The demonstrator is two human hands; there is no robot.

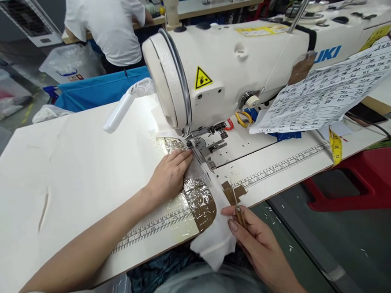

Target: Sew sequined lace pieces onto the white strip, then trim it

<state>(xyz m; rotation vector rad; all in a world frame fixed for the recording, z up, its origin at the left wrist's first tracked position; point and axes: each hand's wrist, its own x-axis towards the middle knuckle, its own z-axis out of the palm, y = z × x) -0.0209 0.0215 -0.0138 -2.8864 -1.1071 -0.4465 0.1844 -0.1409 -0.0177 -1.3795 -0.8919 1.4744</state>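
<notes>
My left hand (170, 174) lies flat on the white fabric strip (217, 242), fingertips close beside the presser foot (197, 143) of a white sewing machine (224, 69). The strip runs from the foot down over the table's front edge, where its end hangs loose. Under my left wrist and beside the cloth is brown tape (202, 203) with a shiny clear covering. My right hand (261, 239) grips an awl (240, 214) by its wooden handle, its thin metal point upward. The index fingertip of that hand is at the fabric's right edge.
A handwritten paper sheet (324, 90) leans against the machine's right side. A yellow tape measure (335, 146) hangs over the table edge. Yellow-handled scissors (243, 118) lie behind the foot. At right stands a red stool (363, 180). A person (105, 28) works beyond.
</notes>
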